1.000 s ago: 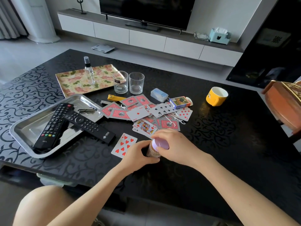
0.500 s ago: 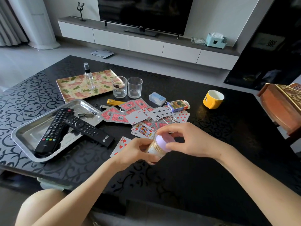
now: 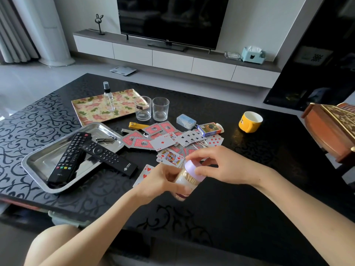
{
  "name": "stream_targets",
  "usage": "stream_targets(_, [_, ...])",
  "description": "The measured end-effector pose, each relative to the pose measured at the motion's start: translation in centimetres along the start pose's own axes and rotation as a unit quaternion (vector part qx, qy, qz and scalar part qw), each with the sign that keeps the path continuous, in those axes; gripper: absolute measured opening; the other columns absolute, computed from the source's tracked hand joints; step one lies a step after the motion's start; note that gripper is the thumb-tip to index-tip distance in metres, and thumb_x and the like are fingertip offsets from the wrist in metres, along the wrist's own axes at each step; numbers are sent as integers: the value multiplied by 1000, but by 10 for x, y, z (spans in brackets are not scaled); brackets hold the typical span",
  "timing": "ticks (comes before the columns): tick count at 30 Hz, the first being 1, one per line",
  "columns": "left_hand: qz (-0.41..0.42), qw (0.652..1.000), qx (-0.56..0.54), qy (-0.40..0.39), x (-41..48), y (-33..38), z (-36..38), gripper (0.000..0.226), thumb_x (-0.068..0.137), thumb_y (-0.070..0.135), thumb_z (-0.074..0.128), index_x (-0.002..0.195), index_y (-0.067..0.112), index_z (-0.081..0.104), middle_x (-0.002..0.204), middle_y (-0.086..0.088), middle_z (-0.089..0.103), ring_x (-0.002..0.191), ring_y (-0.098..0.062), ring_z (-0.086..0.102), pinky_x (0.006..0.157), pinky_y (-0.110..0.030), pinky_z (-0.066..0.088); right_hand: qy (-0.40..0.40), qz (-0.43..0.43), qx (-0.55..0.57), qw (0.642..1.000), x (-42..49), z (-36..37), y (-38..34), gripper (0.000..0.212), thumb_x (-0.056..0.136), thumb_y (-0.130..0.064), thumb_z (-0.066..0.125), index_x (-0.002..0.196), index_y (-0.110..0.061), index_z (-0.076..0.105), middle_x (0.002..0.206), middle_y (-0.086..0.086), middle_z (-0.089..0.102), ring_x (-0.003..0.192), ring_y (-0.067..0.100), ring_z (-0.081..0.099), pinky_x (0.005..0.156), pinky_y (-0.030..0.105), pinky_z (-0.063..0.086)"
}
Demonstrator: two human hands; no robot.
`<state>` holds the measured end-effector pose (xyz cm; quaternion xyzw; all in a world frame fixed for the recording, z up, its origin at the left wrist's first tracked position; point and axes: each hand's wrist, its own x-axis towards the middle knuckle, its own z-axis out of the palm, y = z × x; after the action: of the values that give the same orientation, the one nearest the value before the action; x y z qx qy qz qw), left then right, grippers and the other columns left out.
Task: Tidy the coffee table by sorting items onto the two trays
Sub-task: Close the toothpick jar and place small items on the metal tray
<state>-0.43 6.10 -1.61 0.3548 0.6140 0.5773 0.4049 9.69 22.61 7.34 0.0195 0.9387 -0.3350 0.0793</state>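
Above the coffee table's (image 3: 249,208) near edge, the left hand (image 3: 159,181) grips the tilted jar (image 3: 187,182) and the right hand (image 3: 226,167) pinches its lid (image 3: 192,169); better levelled first, then twisted gently.

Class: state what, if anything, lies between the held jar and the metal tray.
A black remote overhangs the metal tray toward the jar; a heart card lies flat between. Nothing taller.

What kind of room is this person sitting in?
Most likely a home living room: a large television stands on a low white cabinet against the wall, and facing it is a black patterned coffee table holding playing cards and remotes.
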Motion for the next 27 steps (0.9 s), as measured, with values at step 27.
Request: stream_targets(27, [-67,995,52,-46,23,4,-2,25,70,18,76,93,20,69,85,6,69,81,-12,64,82,-27,50,100,10,10,995,2,19,24,31,78,-26,71,107,-24,62,106,-12,60,99,5,55,79,26,50])
